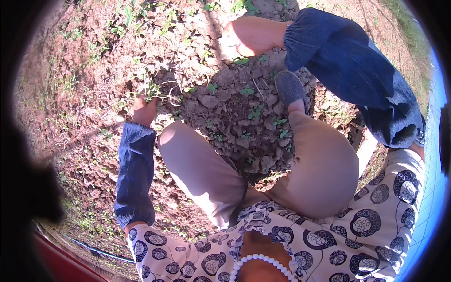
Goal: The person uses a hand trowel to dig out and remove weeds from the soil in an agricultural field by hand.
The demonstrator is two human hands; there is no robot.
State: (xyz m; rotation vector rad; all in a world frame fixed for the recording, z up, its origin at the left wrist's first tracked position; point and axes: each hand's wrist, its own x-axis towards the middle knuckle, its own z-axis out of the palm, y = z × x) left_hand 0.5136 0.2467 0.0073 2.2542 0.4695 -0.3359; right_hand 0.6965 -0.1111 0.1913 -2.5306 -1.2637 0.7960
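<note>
Left of the ribbed grey shoe, the left hand touches leafy green weeds; right hand apart; grips unclear.

No text, label, brand, number or sign could be read anywhere in the frame, from its upper left to its lower right.

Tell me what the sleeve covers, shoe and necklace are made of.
Blue sleeve covers: probably matte woven fabric, given creases and gathered ends. Shoe: perhaps dull textile or rubber, its surface finely ribbed. Bead necklace: smooth, round and white, suggesting plastic or pearl.
</note>
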